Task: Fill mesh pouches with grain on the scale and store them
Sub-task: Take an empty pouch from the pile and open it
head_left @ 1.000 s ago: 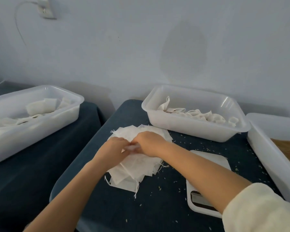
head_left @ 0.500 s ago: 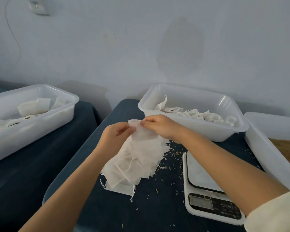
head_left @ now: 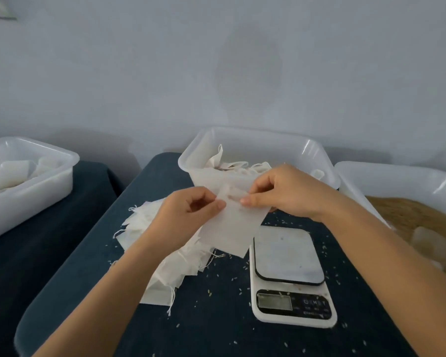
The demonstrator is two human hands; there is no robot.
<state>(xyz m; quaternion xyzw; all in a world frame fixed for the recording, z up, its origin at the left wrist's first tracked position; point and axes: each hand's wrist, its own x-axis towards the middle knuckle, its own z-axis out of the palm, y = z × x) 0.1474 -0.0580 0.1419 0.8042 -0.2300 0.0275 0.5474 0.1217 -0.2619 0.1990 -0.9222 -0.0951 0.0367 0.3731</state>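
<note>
Head view, frayed stack of white mesh pouches (head_left: 150, 228) at nine o'clock, left hand (head_left: 183, 217) and right hand (head_left: 283, 191) pinching one thin square pouch (head_left: 234, 228) at centre, flat rectangular scale (head_left: 289, 274) at four o'clock, brown grain (head_left: 407, 217) in translucent tub at three o'clock.

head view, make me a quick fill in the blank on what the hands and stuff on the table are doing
1. Both hands, left hand and right hand, pinch the top edge of one mesh ____.
2. The platform of the scale carries ____.
3. The brown grain lies in the tub at the ____ edge of the view.
4. The stack of empty pouches lies to the ____ of the scale.

Missing: pouch; nothing; right; left
</note>
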